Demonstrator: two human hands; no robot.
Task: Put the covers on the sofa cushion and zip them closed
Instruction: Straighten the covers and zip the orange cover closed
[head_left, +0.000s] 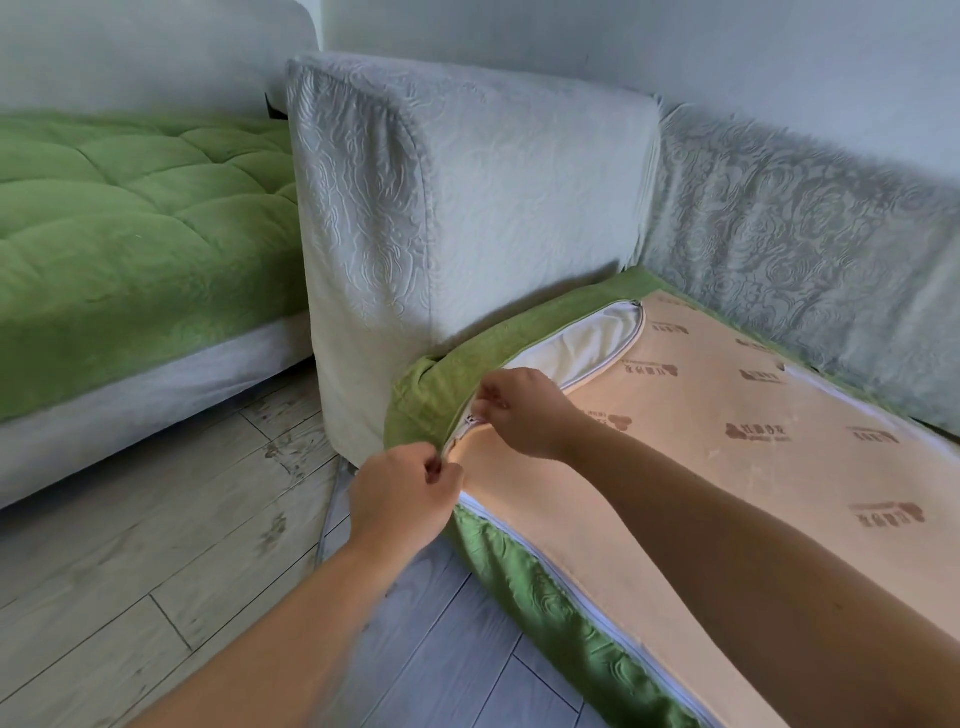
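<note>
A sofa cushion lies on the seat with its green cover (545, 608) facing down and the beige printed underside panel (727, 441) up. The cover's zip (608, 358) gapes open along the left edge, baring the white inner cushion (582, 345). At the near left corner my left hand (402, 501) pinches the cover's edge beside the zip. Just above it, my right hand (519, 410) pinches the zip at the slider; the slider itself is mostly hidden by my fingers.
The sofa's grey embossed armrest (441, 218) stands right behind the corner, and the grey backrest (805, 249) runs along the right. Another sofa with a green quilted seat (130, 218) is at the left. Pale wood flooring (156, 545) lies between.
</note>
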